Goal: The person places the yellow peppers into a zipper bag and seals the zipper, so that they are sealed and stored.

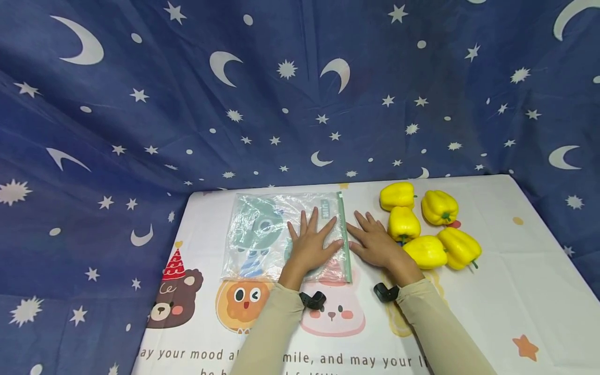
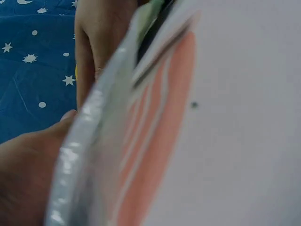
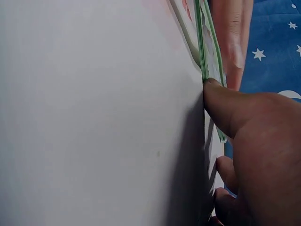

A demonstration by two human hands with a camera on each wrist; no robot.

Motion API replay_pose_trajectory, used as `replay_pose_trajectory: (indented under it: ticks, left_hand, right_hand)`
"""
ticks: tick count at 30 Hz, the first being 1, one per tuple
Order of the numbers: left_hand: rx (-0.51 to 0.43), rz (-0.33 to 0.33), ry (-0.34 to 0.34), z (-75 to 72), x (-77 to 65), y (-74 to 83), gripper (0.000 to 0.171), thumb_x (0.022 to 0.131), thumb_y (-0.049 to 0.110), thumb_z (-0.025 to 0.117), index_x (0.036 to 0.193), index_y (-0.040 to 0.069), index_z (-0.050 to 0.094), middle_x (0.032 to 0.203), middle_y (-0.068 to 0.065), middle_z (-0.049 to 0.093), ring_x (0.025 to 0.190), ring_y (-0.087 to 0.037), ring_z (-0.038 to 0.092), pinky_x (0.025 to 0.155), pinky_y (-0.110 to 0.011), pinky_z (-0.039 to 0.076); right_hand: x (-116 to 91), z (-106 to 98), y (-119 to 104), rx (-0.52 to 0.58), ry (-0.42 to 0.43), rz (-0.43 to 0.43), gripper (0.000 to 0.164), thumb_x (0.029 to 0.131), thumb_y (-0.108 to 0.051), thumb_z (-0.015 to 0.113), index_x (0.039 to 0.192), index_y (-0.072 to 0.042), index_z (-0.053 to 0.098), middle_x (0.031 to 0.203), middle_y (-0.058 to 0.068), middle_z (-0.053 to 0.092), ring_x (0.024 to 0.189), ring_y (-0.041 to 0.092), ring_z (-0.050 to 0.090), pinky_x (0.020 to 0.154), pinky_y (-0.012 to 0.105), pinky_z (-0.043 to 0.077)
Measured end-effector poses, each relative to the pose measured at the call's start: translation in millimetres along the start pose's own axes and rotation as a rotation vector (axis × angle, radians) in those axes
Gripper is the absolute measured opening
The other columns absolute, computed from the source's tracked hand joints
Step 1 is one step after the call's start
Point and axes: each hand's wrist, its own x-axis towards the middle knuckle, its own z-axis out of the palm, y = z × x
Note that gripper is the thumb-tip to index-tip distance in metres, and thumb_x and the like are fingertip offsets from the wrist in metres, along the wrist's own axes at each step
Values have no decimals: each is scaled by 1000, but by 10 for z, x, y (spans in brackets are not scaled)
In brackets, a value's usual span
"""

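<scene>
One sideways shove could have creased the thin, clear, green-zipped plastic bag (image 1: 258, 229) at ten o'clock on the white printed tabletop (image 1: 497, 297). The bare left hand (image 1: 311, 249) rested on it, fingers spread wide; at its three o'clock, the bare right hand (image 1: 378, 246) lay palm-down, fingers parted, gripping nothing. Beyond, toward two o'clock, sat five glossy yellow bell peppers (image 1: 425, 252).

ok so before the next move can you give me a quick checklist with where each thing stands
1. Bag laid out, not bunched up: ok, it lies spread out.
2. Bag steadied: ok, the left grip rests on it, fingers spread.
3. Right grip free: ok, it holds nothing, beside the bag's green strip.
4. Five yellow peppers in the bag: not ok, all lie outside, to its right.
5. Right grip clear of the peppers: cannot tell, it overlaps their edge in the head view.
6. Bag open along the whole green strip: cannot tell.
</scene>
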Motion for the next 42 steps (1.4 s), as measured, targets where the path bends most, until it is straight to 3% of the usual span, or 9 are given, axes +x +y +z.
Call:
replay_pose_trajectory:
  ticks: [16, 32, 42]
  left_hand:
    - [74, -4, -6, 43, -12, -16, 70, 100, 70, 38, 161, 40, 26, 174, -11, 3, 159, -41, -5, 119, -74, -5]
    - [106, -18, -69, -1, -28, -21, 67, 102, 69, 30, 162, 40, 21, 174, -7, -2, 159, -38, -8, 122, -69, -5]
    - [130, -29, -68, 18, -35, -50, 55, 109, 55, 21, 162, 42, 18, 174, -4, -2, 160, -34, -7, 124, -66, -4]
  right_hand:
    - [7, -59, -16, -29, -12, 0, 65, 99, -43, 62, 156, -20, 44, 169, 19, 22, 155, 50, 16, 123, 67, 15]
    - [40, -27, 14, -32, -12, -12, 64, 98, -44, 62, 155, -20, 46, 168, 20, 24, 154, 51, 19, 123, 67, 17]
    - [43, -40, -3, -23, -26, 9, 67, 97, -50, 63, 156, -23, 45, 169, 19, 24, 154, 51, 18, 122, 68, 19]
